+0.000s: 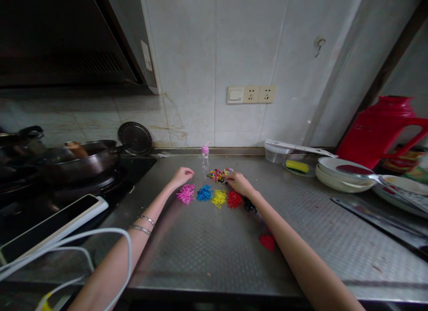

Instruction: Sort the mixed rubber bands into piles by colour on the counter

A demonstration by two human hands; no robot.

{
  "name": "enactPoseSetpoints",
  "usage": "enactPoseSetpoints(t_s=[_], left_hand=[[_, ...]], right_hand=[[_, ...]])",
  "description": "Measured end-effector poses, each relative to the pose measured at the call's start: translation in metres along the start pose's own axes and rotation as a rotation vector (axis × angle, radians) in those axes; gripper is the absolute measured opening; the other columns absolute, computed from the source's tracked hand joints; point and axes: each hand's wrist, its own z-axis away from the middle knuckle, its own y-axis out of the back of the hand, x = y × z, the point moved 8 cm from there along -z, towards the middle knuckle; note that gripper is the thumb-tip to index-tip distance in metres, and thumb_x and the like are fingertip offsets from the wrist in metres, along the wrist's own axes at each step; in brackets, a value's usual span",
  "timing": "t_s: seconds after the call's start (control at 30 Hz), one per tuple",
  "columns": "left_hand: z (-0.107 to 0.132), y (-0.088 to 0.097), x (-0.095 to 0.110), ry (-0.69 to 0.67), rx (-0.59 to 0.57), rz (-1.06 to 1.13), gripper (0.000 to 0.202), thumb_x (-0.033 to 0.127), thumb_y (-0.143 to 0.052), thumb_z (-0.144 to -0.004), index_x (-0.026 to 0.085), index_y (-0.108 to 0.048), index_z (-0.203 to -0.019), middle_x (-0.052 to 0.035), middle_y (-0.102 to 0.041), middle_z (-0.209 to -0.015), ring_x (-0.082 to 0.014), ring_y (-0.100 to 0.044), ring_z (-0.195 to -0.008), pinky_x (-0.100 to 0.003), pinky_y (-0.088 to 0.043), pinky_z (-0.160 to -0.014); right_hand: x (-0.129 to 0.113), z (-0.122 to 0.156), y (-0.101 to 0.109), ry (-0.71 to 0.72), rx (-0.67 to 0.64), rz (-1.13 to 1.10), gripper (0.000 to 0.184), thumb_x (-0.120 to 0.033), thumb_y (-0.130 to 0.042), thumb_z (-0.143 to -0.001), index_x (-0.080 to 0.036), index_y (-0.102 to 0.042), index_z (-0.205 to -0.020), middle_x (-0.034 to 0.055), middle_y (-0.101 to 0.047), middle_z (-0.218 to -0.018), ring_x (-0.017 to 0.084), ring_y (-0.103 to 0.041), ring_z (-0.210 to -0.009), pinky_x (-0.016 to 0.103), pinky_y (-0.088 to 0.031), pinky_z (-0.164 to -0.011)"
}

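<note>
A row of small rubber bands sorted by colour lies on the steel counter: a pink pile [186,193], a blue pile [204,193], a yellow pile [218,198], a red pile [234,199] and a black pile [249,205]. Behind them is a mixed-colour pile [218,175]. My left hand [182,176] hovers just beyond the pink pile, fingertips pinched; anything between them is too small to see. At the right edge of the mixed pile, my right hand [239,183] has its fingers bent down and drawn together, their contents hidden. My right wrist partly covers the black pile.
A small clear bottle with a pink top [205,155] stands behind the piles. A red heart-shaped piece [267,242] lies beside my right forearm. Stacked bowls [341,177] and a red thermos [377,128] are at right; a pan [80,161] and white cables [100,231] at left.
</note>
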Motion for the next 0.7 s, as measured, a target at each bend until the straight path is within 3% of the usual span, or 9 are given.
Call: enactPoseSetpoints(t_s=[0.27,0.53,0.7], left_hand=[[0.000,0.004,-0.007,0.019,0.021,-0.006,0.018,0.013,-0.050,-0.067,0.010,-0.065,-0.076,-0.0037,-0.063,-0.061,-0.0127,-0.058,-0.061,-0.022,-0.045,-0.062],[0.003,0.002,-0.005,-0.003,0.017,0.003,0.019,0.017,-0.050,-0.068,0.010,-0.065,-0.077,-0.0048,-0.065,-0.066,-0.0136,-0.059,-0.064,-0.023,-0.045,-0.064],[0.000,0.005,-0.011,-0.022,0.042,0.005,0.020,0.017,-0.050,-0.069,0.011,-0.065,-0.081,-0.0064,-0.066,-0.075,-0.0136,-0.060,-0.068,-0.023,-0.045,-0.067]], right_hand=[[-0.008,0.002,-0.002,0.082,-0.044,0.033,0.023,-0.019,-0.048,-0.076,-0.022,-0.067,-0.086,0.0038,-0.063,-0.093,0.016,-0.054,-0.094,0.023,-0.035,-0.087],[0.002,0.004,-0.001,0.002,-0.017,0.010,0.015,-0.023,-0.051,-0.076,-0.021,-0.065,-0.081,0.0053,-0.061,-0.091,0.016,-0.053,-0.092,0.023,-0.036,-0.082],[0.003,0.005,0.003,-0.018,0.035,0.017,0.014,-0.025,-0.052,-0.076,-0.019,-0.063,-0.082,0.0073,-0.055,-0.100,0.016,-0.050,-0.095,0.024,-0.036,-0.082]])
